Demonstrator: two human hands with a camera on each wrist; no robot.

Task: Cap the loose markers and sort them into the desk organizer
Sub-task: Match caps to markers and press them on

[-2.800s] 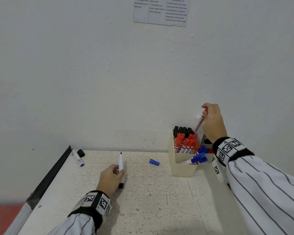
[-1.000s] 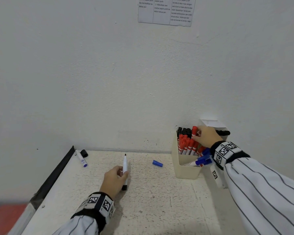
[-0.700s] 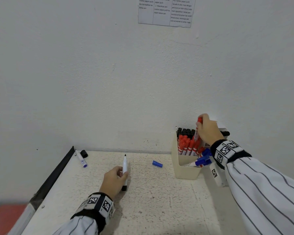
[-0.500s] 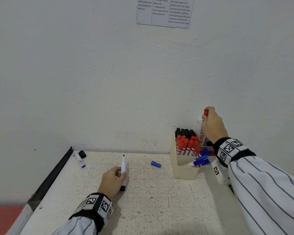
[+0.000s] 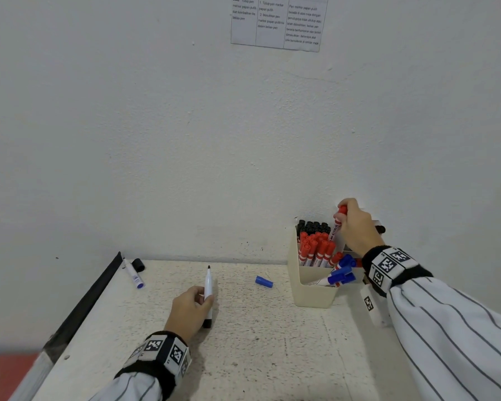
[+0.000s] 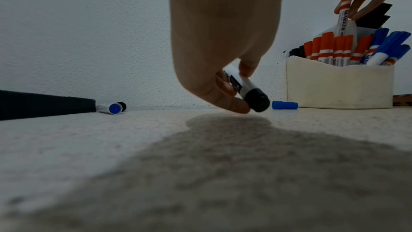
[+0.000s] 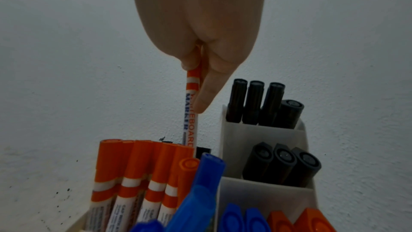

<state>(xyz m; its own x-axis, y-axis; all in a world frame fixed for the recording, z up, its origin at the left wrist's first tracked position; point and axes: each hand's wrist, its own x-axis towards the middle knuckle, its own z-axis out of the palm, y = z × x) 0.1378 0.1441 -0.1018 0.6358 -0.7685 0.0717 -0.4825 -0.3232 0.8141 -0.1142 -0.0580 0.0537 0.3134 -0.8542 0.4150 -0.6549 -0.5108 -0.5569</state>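
Pale, rough-plastered wall beyond the fingertips, lightly scuffed and speckled near its base. Printed paper notice taped high above the fingers, text too small to read. Speckled off-white tabletop beneath the fingers, meeting the wall. Dark strip left of the fingers along the table's edge. Soft, even light.

Left hand around black-ended marker just above speckled table.

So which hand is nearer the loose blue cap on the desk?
Left. The left hand, holding an uncapped black marker, rests on the desk just left of the blue cap. The right hand is raised over the organizer, gripping a red marker.
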